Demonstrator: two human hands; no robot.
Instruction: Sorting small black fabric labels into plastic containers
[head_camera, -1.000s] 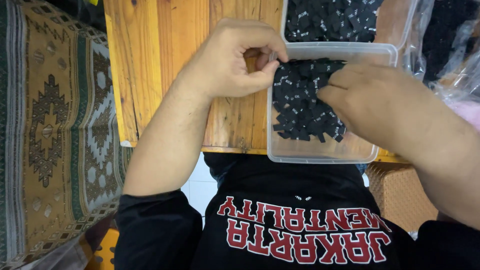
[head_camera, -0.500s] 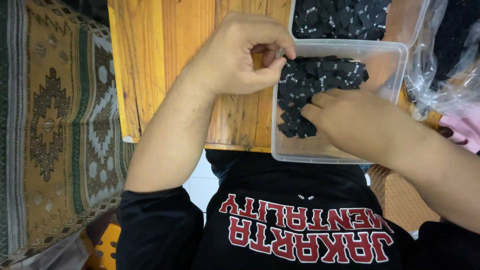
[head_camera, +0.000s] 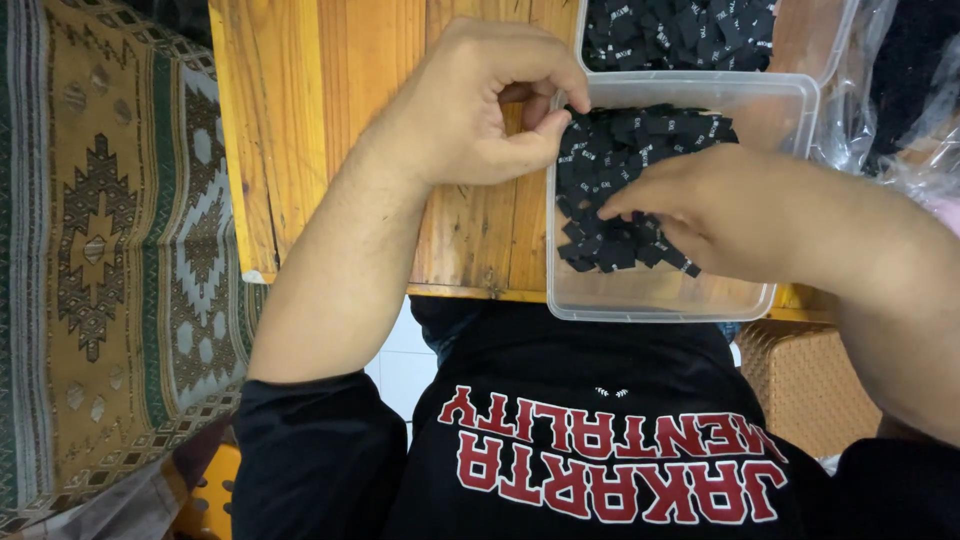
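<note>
Now, going from the left: a patterned rug in green and tan covers the floor beside the wooden worktop, and neither has shifted over the last second. The left hand stays curled at the near-left rim of the clear plastic tub, thumb pressed against bent fingers in a narrow pinch; something small may sit in that pinch, but I cannot tell what, as the fingers hide it. Inside the tub lies a heap of small black fabric tags, piled toward the far-left part, with bare plastic along the near edge. The right hand has changed most: 1 second ago it hovered higher over the heap, and it now lies lower and flatter, fingertips dug into the near edge of the tags, fingers close together as if gathering a few. That suggests the sorting or picking of tags goes on, with 1 hand feeding the other. A 2nd tub of black tags sits beyond, and crumpled clear plastic bags lie at the right.
</note>
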